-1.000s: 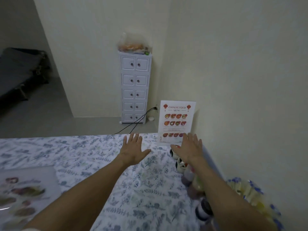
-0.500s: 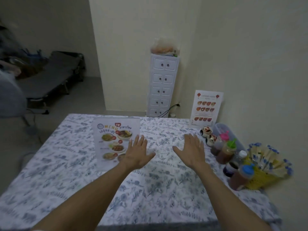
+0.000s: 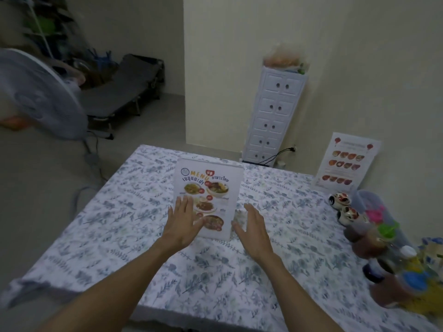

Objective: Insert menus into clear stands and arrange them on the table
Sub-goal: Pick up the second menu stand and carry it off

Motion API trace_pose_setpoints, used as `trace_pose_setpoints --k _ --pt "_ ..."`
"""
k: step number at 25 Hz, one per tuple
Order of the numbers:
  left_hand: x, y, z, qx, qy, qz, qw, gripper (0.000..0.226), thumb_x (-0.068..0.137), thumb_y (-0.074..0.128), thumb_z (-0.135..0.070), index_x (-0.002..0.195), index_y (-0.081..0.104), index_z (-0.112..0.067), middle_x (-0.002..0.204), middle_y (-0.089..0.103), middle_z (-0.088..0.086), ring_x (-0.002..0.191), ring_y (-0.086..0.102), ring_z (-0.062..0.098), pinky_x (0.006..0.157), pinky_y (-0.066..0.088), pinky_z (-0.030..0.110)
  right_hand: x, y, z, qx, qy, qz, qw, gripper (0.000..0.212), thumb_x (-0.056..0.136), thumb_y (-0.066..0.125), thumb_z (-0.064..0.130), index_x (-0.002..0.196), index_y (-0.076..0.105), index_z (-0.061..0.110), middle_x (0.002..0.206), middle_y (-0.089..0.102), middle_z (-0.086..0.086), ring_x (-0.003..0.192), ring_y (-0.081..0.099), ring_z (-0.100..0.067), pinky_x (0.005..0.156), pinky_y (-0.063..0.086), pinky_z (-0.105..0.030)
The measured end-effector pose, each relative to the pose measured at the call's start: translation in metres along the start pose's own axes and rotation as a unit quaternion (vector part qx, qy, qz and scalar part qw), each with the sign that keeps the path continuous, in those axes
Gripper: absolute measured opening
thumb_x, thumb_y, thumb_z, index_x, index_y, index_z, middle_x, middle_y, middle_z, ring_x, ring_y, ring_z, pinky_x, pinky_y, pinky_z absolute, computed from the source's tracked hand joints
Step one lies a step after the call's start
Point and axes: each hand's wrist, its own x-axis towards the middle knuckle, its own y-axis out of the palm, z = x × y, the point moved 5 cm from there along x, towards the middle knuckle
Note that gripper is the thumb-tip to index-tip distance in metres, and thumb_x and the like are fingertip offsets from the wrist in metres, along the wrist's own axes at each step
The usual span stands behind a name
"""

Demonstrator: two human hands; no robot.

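Hands, left hand (image 3: 181, 224) and right hand (image 3: 251, 227), spread wide, empty, flanking Thai menu stand (image 3: 208, 195) at 12 o'clock; light, slick acrylic probably, grab side edges.

Two bare forearms come in from the lower edge of the frame, without sleeve, watch or bracelet on them, and each ends in a bare hand, the left hand (image 3: 180, 224) and the right hand (image 3: 252, 227), with slim fingers and no ring.
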Motion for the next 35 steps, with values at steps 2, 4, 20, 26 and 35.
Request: trace_pose_setpoints --k 2,4,20,26,35 --pt "0.014 -0.006 0.013 -0.056 -0.035 -0.03 0.997 0.088 0.093 0.038 -0.057 0.153 -0.004 -0.009 0.163 -0.009 0.009 0.15 -0.012 0.025 0.12 -0.006 0.045 0.023 0.007 0.0 0.07 0.024 0.003 0.997 0.072 0.095 0.053 0.039 0.152 0.016 0.017 0.16 0.022 -0.005 0.145 0.023 -0.022 0.114 0.027 -0.039" --pt "0.031 -0.011 0.027 -0.113 -0.078 -0.053 0.989 0.092 0.092 0.044 -0.054 0.152 -0.006 -0.006 0.163 -0.01 0.011 0.15 -0.011 0.027 0.121 -0.004 0.047 0.047 0.014 -0.002 0.132 0.055 0.0 0.99 0.071 0.093 0.057 0.038 0.151 0.02 0.017 0.156 0.03 -0.006 0.141 0.032 -0.025 0.113 0.034 -0.043" --pt "0.107 -0.04 0.105 -0.454 -0.148 -0.196 0.856 0.018 0.086 0.066 -0.017 0.071 0.06 -0.024 0.08 0.068 0.003 0.078 0.062 0.023 0.065 0.05 0.036 0.154 0.062 -0.001 0.212 0.068 -0.032 0.974 0.011 0.09 0.064 0.012 0.101 0.062 0.013 0.092 0.07 0.006 0.078 0.065 0.002 0.055 0.052 -0.014" --pt "0.207 -0.123 0.162 -0.502 -0.127 -0.211 0.829 0.013 0.086 0.066 -0.012 0.074 0.061 -0.016 0.088 0.066 0.012 0.091 0.064 0.034 0.08 0.057 0.046 0.254 0.085 0.085 0.213 0.038 -0.06 0.974 0.01 0.09 0.064 0.018 0.097 0.059 0.013 0.087 0.067 0.009 0.073 0.064 0.001 0.053 0.051 -0.017" --pt "0.357 -0.209 0.263 -0.546 -0.124 -0.197 0.805 0.011 0.086 0.064 -0.002 0.094 0.056 -0.002 0.093 0.061 0.014 0.084 0.058 0.025 0.074 0.054 0.039 0.409 0.153 0.179 0.212 0.051 -0.094 0.971 0.019 0.085 0.07 0.015 0.102 0.066 0.01 0.095 0.072 -0.002 0.081 0.068 -0.016 0.069 0.059 -0.038"
